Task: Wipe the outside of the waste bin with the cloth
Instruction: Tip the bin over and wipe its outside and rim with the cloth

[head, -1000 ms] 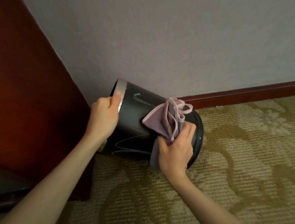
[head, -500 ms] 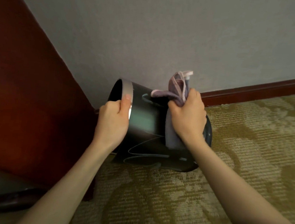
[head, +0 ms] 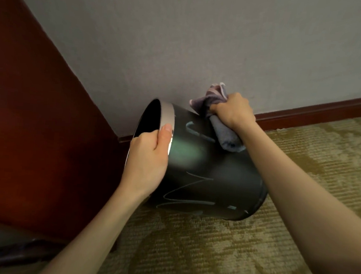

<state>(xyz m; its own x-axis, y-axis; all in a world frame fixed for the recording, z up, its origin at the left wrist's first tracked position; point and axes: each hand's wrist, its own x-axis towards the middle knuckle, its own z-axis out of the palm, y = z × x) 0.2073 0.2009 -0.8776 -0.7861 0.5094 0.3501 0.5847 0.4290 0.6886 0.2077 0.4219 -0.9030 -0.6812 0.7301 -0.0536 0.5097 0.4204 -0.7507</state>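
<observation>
A black round waste bin with a silver rim band and pale scribbled lines lies tilted on the carpet, its mouth facing up and left. My left hand grips the rim, thumb over the silver band. My right hand is closed on a bunched purple-grey cloth and presses it against the bin's far upper side, close to the wall. Part of the cloth sticks up above my fist; its tail lies on the bin wall.
A grey wall with a dark red skirting board runs just behind the bin. A red-brown wooden panel stands at the left. Patterned olive carpet covers the floor in front and to the right.
My right hand with the cloth has slid from the bin's near side up and over to its far side by the wall. The bin has rolled slightly; my left hand has kept its hold on the rim.
</observation>
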